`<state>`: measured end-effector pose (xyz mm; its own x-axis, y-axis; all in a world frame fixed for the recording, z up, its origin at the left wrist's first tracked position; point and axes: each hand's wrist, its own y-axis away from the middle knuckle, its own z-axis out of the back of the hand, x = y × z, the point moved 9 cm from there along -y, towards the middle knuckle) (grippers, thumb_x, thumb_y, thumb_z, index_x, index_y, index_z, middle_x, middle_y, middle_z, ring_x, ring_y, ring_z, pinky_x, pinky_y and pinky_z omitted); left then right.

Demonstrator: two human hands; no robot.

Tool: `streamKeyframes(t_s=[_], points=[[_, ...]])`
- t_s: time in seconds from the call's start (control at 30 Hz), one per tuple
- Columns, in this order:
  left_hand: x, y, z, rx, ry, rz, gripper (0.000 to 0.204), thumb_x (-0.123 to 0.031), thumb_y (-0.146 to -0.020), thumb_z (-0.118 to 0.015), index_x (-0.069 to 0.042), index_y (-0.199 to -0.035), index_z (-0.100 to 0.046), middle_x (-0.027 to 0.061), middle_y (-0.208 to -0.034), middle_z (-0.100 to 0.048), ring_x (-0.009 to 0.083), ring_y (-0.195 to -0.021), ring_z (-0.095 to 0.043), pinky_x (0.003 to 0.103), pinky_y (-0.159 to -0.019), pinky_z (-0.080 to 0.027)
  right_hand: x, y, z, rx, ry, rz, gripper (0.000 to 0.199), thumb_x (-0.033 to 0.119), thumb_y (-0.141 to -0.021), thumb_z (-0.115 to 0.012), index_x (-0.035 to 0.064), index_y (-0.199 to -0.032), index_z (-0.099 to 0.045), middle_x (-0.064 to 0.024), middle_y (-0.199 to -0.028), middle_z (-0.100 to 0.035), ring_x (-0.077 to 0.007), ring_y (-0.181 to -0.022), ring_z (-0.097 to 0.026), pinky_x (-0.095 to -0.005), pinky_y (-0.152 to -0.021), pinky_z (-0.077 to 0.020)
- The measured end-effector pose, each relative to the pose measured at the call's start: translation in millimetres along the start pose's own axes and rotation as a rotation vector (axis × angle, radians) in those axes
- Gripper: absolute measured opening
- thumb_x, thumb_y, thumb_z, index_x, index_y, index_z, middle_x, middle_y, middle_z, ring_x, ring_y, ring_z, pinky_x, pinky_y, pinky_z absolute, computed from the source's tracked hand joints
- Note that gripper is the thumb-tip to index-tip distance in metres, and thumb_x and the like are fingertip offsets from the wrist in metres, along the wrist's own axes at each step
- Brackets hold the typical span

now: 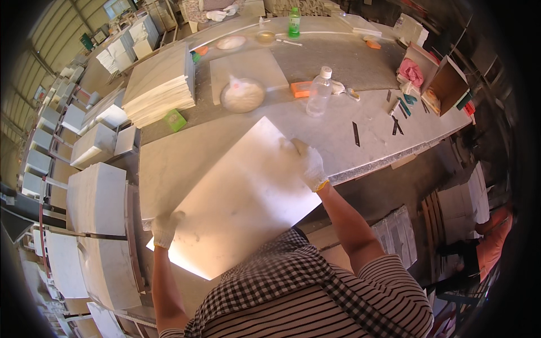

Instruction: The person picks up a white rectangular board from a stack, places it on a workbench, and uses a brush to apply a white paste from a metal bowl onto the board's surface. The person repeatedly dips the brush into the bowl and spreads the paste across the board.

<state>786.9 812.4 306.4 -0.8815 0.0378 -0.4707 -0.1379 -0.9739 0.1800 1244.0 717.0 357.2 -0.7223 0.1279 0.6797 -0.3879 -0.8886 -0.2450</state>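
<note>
A pale, polished marble slab [234, 208] is tilted at the near edge of the work table, in front of my body, with bright light reflecting off it. My left hand [165, 228], in a white knit glove, grips its left edge. On the opposite edge, my right hand [308, 164] wears a similar glove with a yellow cuff, thumb over the slab's face. Fingers beneath the slab are hidden. Beyond it stand a round bowl of whitish material [242, 97], a clear plastic bottle [319, 96] with a white cap, and an orange block [301, 89].
Stacked slabs [160, 84] rise at the table's left, near a green pad [174, 120]. Dark strips [356, 134] and an open box [447, 84] lie to the right. A green bottle [294, 23] stands farther back. Another person in orange [493, 242] is at far right.
</note>
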Motion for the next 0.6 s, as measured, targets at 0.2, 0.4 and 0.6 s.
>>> streamKeyframes(t_s=[0.2,0.4,0.6], points=[[11.3,5.3,12.6,-0.086,-0.131,-0.11,0.05,-0.053,-0.078,-0.067,-0.006,-0.093,-0.074,0.0135,-0.083,-0.071,0.0318,-0.081,-0.066,0.044,-0.074,-0.051,20.9,10.2,1.3,-0.04,-0.103,-0.091,0.032,0.042,-0.098,-0.051,0.0144,-0.102,-0.068,-0.0179,-0.089,-0.067,-0.0396,-0.085,-0.063,-0.0457,-0.075,-0.0486],[-9.7,-3.6,21.6,-0.163,-0.403,-0.348,0.051,-0.054,-0.08,-0.058,-0.006,-0.081,-0.075,0.0152,-0.091,-0.07,0.0334,-0.084,-0.062,0.045,-0.082,-0.047,14.9,10.3,-4.3,-0.049,-0.19,-0.115,0.034,0.044,-0.097,-0.054,0.0119,-0.098,-0.067,-0.0191,-0.088,-0.067,-0.0395,-0.085,-0.064,-0.0441,-0.074,-0.0491],[-16.1,-13.9,11.9,-0.04,-0.383,-0.404,0.053,-0.054,-0.081,-0.057,-0.004,-0.075,-0.073,0.0153,-0.091,-0.07,0.0349,-0.084,-0.062,0.045,-0.081,-0.047,12.4,1.1,-13.0,-0.048,-0.118,-0.087,0.034,0.044,-0.096,-0.056,0.012,-0.095,-0.067,-0.0202,-0.083,-0.066,-0.0398,-0.08,-0.064,-0.0459,-0.07,-0.0483]])
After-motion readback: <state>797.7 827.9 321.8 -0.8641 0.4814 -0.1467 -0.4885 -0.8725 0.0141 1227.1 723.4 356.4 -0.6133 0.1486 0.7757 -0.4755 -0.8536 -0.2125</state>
